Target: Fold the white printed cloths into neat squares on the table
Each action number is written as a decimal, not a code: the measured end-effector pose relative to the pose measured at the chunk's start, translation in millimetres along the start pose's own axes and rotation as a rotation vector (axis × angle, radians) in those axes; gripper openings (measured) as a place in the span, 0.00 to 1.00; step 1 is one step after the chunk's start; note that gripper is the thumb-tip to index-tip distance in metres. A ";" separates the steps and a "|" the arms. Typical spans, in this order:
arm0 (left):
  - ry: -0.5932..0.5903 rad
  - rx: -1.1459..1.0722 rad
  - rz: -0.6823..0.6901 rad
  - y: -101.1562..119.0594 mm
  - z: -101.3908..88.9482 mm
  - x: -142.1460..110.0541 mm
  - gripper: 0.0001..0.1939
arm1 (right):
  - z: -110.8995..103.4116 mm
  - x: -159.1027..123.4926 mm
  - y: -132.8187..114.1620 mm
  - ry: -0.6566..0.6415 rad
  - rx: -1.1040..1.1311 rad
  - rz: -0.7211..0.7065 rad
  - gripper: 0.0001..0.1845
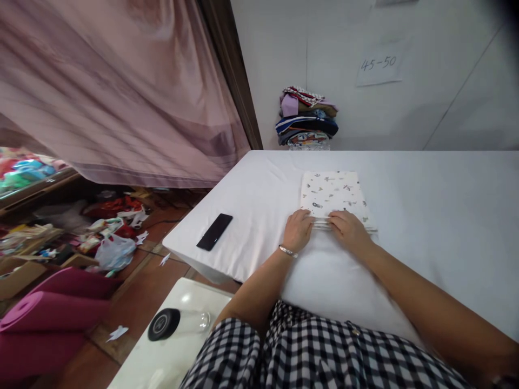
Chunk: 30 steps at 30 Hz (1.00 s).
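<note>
A folded white cloth with small dark prints (331,193) lies on the white-covered table (425,216) in front of me. My left hand (297,229), with a bracelet on its wrist, grips the cloth's near edge with curled fingers. My right hand (349,228) holds the same near edge just to the right, its fingers also curled over the fold. Both hands sit close together, nearly touching.
A black phone (214,231) lies near the table's left edge. A stack of folded clothes (307,120) stands against the far wall. A clear jar with a black lid (178,323) lies on a white stool at my left. Pink curtain, magenta rolls and clutter fill the floor at left.
</note>
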<state>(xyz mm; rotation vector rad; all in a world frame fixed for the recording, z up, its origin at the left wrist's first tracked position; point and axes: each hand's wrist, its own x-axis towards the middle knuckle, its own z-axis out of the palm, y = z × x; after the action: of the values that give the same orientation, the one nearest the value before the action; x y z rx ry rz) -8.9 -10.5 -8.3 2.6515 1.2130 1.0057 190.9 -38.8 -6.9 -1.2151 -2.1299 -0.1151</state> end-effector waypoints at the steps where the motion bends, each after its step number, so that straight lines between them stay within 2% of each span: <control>1: 0.004 0.014 -0.018 -0.2 -0.4 -0.1 0.09 | 0.2 0.5 -0.2 0.005 -0.001 0.006 0.14; 5: 0.061 0.012 -0.061 -0.7 0.1 1.7 0.08 | 1.4 2.3 -1.0 0.026 -0.026 0.033 0.14; 9: 0.111 -0.014 -0.040 -2.2 3.6 3.8 0.09 | 3.8 2.3 -0.7 0.045 -0.031 0.037 0.14; 15: 0.014 0.044 0.010 1.6 1.7 3.4 0.14 | 6.8 2.4 0.1 0.044 -0.026 0.067 0.13; 20: -0.016 0.110 -0.004 6.9 0.9 5.6 0.07 | 9.3 2.3 2.0 0.029 -0.036 0.056 0.13; 30: -0.067 0.156 0.046 5.2 3.1 8.3 0.05 | 9.8 2.2 -0.2 0.044 -0.026 0.033 0.13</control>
<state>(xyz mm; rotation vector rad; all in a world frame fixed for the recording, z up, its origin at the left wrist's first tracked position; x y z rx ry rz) 0.4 -7.7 -4.8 2.8175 1.2723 0.8533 185.0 -33.5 -13.0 -1.2514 -2.0756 -0.1538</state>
